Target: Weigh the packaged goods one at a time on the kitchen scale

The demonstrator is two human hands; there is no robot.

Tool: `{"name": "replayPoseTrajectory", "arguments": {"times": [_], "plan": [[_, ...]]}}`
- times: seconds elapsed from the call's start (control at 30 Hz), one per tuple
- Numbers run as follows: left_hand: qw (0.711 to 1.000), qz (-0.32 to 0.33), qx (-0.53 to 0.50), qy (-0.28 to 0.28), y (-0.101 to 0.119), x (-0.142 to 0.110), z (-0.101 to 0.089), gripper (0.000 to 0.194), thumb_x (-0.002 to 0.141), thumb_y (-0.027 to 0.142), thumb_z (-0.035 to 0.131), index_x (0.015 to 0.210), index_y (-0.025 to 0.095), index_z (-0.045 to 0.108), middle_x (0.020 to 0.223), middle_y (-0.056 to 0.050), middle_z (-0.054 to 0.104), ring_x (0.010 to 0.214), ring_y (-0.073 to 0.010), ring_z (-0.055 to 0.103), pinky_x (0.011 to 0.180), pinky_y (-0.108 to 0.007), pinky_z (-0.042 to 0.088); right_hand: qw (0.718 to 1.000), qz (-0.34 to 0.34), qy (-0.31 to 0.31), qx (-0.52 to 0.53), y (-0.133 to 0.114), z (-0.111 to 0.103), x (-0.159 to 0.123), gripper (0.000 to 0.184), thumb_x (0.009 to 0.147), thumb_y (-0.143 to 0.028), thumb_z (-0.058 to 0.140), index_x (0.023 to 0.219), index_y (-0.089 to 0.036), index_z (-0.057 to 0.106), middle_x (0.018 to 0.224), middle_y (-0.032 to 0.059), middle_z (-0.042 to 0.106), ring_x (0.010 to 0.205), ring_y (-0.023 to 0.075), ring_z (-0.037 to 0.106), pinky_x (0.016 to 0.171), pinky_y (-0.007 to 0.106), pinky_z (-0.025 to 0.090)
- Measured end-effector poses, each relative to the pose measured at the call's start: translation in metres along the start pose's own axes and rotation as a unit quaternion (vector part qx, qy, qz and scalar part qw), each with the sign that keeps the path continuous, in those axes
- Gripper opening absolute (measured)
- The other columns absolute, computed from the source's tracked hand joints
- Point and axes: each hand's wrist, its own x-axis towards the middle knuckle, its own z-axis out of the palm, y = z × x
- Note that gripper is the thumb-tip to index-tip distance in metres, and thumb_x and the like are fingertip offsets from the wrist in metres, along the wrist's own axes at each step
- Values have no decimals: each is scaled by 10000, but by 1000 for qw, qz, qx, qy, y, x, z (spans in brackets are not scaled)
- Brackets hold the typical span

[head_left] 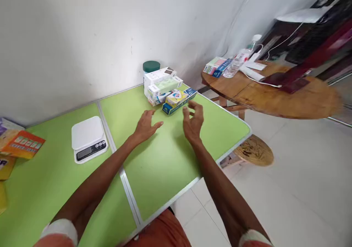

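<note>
Leftward, a white scale (89,137) sits flat. Then comes the empty left hand (147,124), thumb spread wide. Beyond, a yellow box (176,97) tops a blue box (180,105), both slanting away rightward, nearest the empty, loosely curled right hand (193,121).

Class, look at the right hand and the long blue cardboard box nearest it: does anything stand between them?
Nothing visible does. Only green tabletop shows between the right hand and the long blue cardboard box; the small yellow cardboard carton seems to lie on that box, outside the gap.
</note>
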Motion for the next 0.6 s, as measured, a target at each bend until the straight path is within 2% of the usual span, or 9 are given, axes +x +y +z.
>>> {"name": "replayPoseTrajectory", "arguments": {"times": [0.13, 0.2, 0.27, 0.4, 0.5, 0.6], "plan": [[1000, -19, -5, 3, 11, 54, 44, 886, 908, 513, 890, 1616, 164, 488, 1634, -260, 585, 1589, -447, 552, 1342, -627, 460, 997, 59, 38, -30, 53, -5, 55, 599, 1005, -719, 592, 1353, -234, 640, 1364, 154, 663, 1303, 342, 634, 1108, 591, 583], [999, -31, -15, 14, 14, 72, 58, 992, 879, 532, 924, 1654, 141, 443, 1673, -297, 538, 1636, -480, 500, 1366, -640, 417, 994, 98, 41, -31, 72, 2, 77, 659, 991, -773, 601, 1338, -216, 653, 1383, 176, 661, 1341, 364, 616, 1195, 639, 527], [999, -26, -25, 23, 14, 84, 65, 1019, 869, 542, 935, 1660, 145, 429, 1694, -309, 518, 1653, -491, 482, 1371, -644, 402, 992, 120, 33, -14, 84, 14, 92, 678, 1003, -798, 578, 1324, -208, 669, 1394, 181, 676, 1360, 366, 615, 1251, 649, 480], [999, -5, -26, 31, 9, 97, 68, 830, 915, 486, 894, 1575, 188, 486, 1655, -275, 591, 1595, -464, 553, 1322, -639, 459, 991, 135, -4, 12, 90, 38, 102, 660, 1019, -776, 564, 1313, -203, 709, 1362, 171, 718, 1290, 334, 671, 1222, 570, 523], [999, -5, -8, 36, 5, 99, 66, 616, 943, 413, 855, 1442, 199, 564, 1518, -236, 698, 1468, -443, 655, 1237, -617, 538, 987, 161, -29, -6, 94, 47, 102, 759, 993, -771, 607, 1431, -155, 679, 1243, 165, 724, 1179, 332, 709, 1161, 562, 575], [999, 16, 11, 35, 2, 91, 59, 492, 957, 394, 824, 1358, 215, 602, 1429, -201, 744, 1381, -421, 704, 1177, -601, 581, 987, 157, 14, -20, 97, 49, 103, 829, 1005, -807, 565, 1513, -156, 648, 1307, 183, 668, 1284, 362, 675, 1209, 612, 544]]}}
